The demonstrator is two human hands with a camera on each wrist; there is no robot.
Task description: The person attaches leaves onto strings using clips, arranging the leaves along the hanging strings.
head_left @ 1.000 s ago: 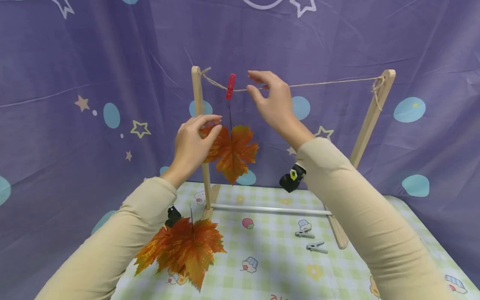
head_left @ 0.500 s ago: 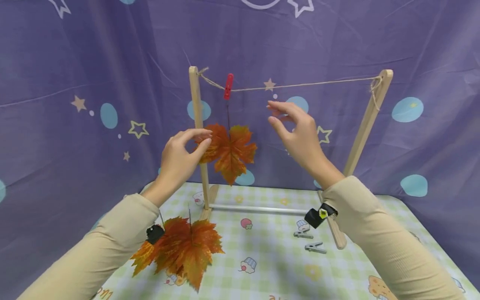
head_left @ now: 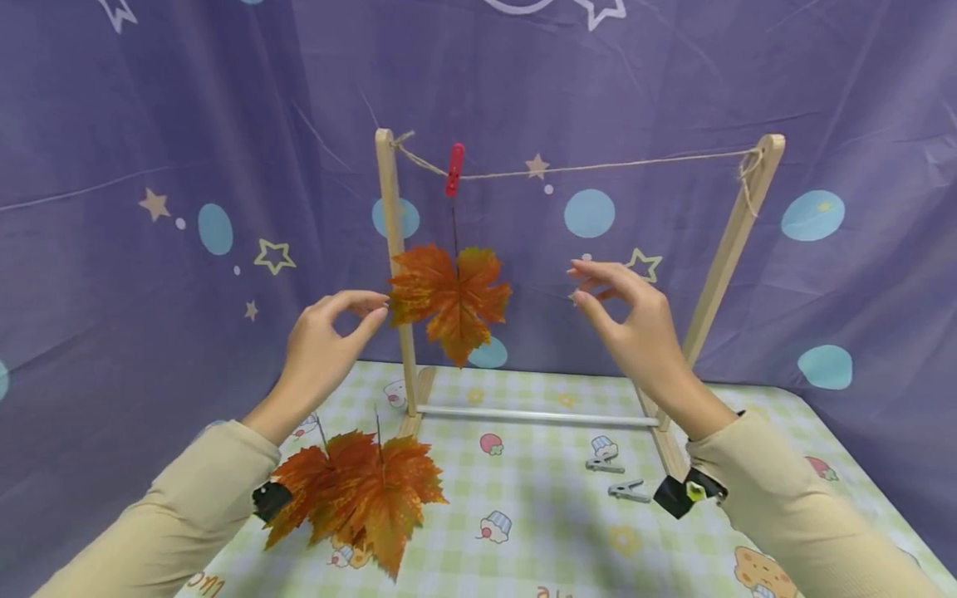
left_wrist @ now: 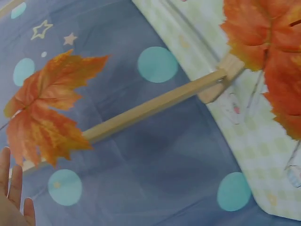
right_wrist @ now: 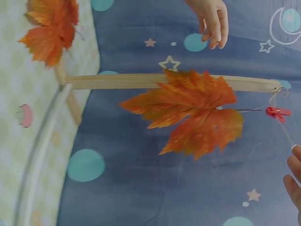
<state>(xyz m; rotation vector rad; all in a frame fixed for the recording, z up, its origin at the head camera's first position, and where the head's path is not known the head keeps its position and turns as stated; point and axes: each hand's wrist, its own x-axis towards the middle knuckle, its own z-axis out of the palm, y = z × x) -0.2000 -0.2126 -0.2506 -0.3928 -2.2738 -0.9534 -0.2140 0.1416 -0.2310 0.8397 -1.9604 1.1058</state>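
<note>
An orange maple leaf (head_left: 452, 299) hangs by its stem from a red clothespin (head_left: 454, 170), which is clipped on the twine (head_left: 591, 168). My left hand (head_left: 321, 349) is in the air left of that leaf, its fingers loosely bent and nothing in them. The right wrist view shows this left hand (right_wrist: 211, 19) apart from the leaf. To the right of the leaf, my right hand (head_left: 635, 324) hovers with relaxed fingers and holds nothing. More orange leaves (head_left: 392, 498) lie overlapped on the table at the front left, stems pointing away.
A wooden post (head_left: 392, 208) on the left and another post (head_left: 728, 249) on the right carry the twine. A white rod (head_left: 538, 415) joins their feet. Two grey clothespins (head_left: 628, 492) lie on the checked tablecloth (head_left: 553, 515). A purple curtain hangs behind.
Both hands have moved down and apart from each other, the right one away from the twine and the left one off toward the lower left. The hanging leaf and red clothespin stay in place.
</note>
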